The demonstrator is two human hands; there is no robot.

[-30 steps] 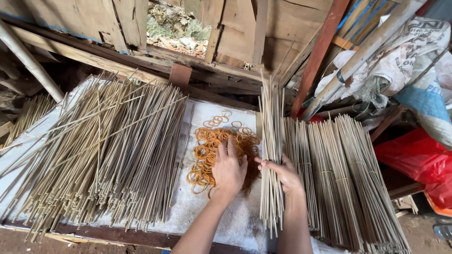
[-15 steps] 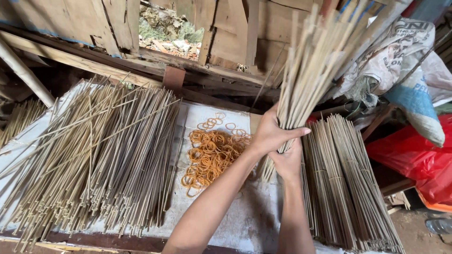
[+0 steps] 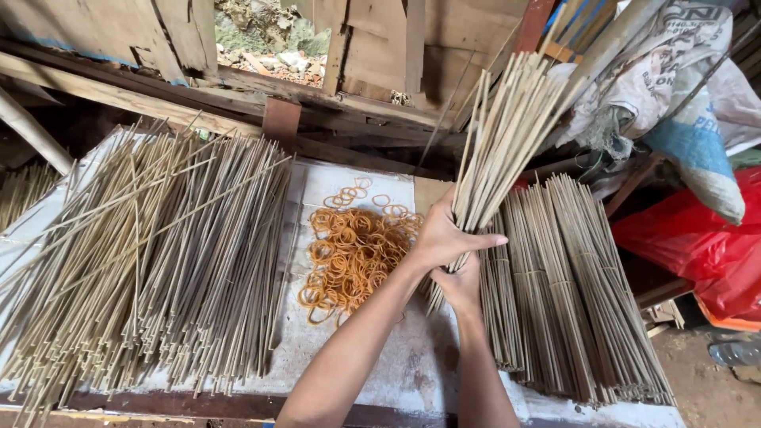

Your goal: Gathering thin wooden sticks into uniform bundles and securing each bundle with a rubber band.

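The left hand (image 3: 445, 235) is wrapped around a raised bundle of thin, pale bamboo sticks (image 3: 503, 135), its fingers closed across the front of the bundle, which tilts up and away to the right of the hands; the right hand (image 3: 461, 284) grips the same bundle just beneath the left, touching it, with the lower stick ends fanning out below both hands; just left of the hands lies a loose heap of orange rubber bands (image 3: 353, 254) on a worn white table covering (image 3: 396, 364); further left of the heap, well apart from the hands, spreads a broad loose pile of long pale sticks (image 3: 151, 254); immediately right of the hands lie tied bundles of the same sticks (image 3: 571, 293), stacked side by side, the nearest one just beside the right wrist; beyond those, far to the right, sits a red plastic bag (image 3: 697, 246), and above it a white and blue woven sack (image 3: 690, 111); ahead of the hands stands a rough wooden plank wall (image 3: 372, 55).
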